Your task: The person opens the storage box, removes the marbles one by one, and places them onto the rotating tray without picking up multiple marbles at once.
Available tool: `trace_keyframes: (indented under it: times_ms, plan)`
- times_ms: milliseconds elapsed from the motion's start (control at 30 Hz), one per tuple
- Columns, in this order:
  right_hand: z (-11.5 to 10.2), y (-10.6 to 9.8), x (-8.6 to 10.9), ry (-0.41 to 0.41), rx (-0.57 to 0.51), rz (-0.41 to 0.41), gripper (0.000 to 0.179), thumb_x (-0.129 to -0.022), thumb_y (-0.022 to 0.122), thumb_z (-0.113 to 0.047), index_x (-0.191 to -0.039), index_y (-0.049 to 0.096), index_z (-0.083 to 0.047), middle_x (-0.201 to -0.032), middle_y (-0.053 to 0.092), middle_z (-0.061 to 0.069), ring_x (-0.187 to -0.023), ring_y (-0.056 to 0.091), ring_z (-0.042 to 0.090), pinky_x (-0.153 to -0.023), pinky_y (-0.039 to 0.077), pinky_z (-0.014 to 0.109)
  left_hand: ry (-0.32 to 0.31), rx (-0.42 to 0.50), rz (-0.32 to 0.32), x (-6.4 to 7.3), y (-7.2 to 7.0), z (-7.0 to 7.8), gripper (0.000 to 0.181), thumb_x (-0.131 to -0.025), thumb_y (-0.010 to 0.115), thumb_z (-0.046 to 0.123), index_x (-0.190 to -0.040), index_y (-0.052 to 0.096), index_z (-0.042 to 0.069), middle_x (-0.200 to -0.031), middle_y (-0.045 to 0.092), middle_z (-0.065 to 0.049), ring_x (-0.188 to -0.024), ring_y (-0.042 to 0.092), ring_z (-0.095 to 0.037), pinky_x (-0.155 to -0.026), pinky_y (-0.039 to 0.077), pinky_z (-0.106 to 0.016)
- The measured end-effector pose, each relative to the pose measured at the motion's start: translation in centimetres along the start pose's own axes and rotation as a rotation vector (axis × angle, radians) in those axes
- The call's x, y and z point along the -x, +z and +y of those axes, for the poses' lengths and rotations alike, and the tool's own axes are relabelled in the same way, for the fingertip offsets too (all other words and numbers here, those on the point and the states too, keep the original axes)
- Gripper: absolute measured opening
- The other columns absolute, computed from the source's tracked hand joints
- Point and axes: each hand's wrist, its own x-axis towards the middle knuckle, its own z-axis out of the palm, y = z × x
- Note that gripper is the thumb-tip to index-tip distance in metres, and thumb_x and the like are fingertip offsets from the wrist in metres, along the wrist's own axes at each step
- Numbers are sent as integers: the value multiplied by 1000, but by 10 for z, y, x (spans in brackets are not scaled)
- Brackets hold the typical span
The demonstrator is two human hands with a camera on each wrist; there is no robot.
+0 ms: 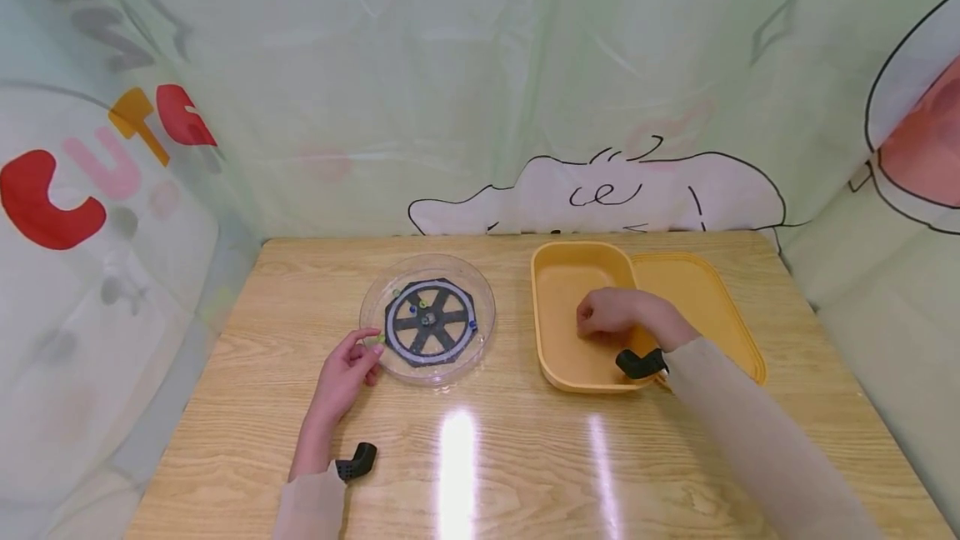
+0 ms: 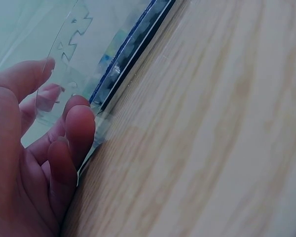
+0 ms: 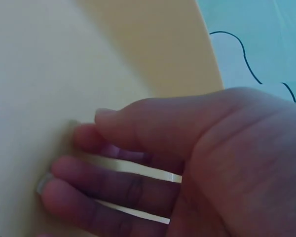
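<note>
A clear round dish (image 1: 486,340) stands on the table, with a dark wheel-like piece (image 1: 429,320) with spokes and a pale ring in it. My left hand (image 1: 347,371) grips the dish at its near left edge. In the left wrist view the clear wall passes between the thumb (image 2: 32,76) and the curled fingers (image 2: 80,128). My right hand (image 1: 611,312) reaches into a yellow rectangular box (image 1: 585,252), knuckles bent. Its thumb tip (image 3: 106,116) meets the index finger, and the fingertips are right at the box floor; nothing shows between them.
Small blue and yellow-green pieces (image 1: 412,308) lie in the dish. A flat yellow lid (image 1: 697,290) lies on the wooden table (image 1: 517,457), partly under the box's right side. A printed curtain (image 1: 390,90) hangs behind the table and along its sides.
</note>
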Motion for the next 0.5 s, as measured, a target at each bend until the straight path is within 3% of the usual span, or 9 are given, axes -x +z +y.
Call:
trace_keyframes:
  times_ms: [300,500]
  plan:
    - [0,-1,3,-66,-40,-45,8,-95,64,-12,-92,70,-8,-75,58,6,-63,51,20,-56,40,26,2,-1,3,-1,0,0,36,-100,62,14,-134,57,2,-82,57,-24,-64,58,-30,-61,54,-32]
    - [0,2,6,-75,-37,-55,9,-87,68,-3,-94,72,-9,-74,58,4,-61,50,19,-57,38,26,10,-5,4,-1,1,0,36,-100,62,15,-133,57,2,-82,58,-24,-63,59,-28,-60,53,-32]
